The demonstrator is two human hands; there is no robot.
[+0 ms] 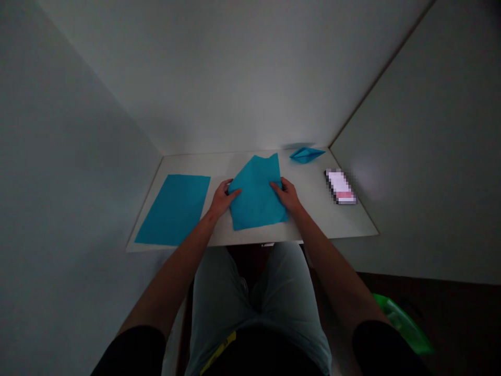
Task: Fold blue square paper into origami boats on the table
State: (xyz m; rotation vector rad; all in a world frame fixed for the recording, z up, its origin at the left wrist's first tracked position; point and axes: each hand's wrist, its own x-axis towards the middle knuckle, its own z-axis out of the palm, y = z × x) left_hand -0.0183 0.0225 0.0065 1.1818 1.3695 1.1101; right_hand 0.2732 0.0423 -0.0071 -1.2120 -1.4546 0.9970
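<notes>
A creased sheet of blue paper (256,193) is held up over the middle of the white table, its top edge uneven and its upper left corner slanted. My left hand (224,197) grips its left edge, thumb on the front and fingers behind. On the opposite edge my right hand (287,193) pinches it the same way, with the fingers mostly hidden behind the paper. To the left lies a flat blue sheet (174,209). A folded blue paper boat (306,154) rests at the back right, near the wall.
The narrow white table (313,209) is closed in by walls at the back and both sides. A phone (340,186) with a lit, blurred screen lies at the right. Below on the floor, at the right, is something green and shiny (403,324).
</notes>
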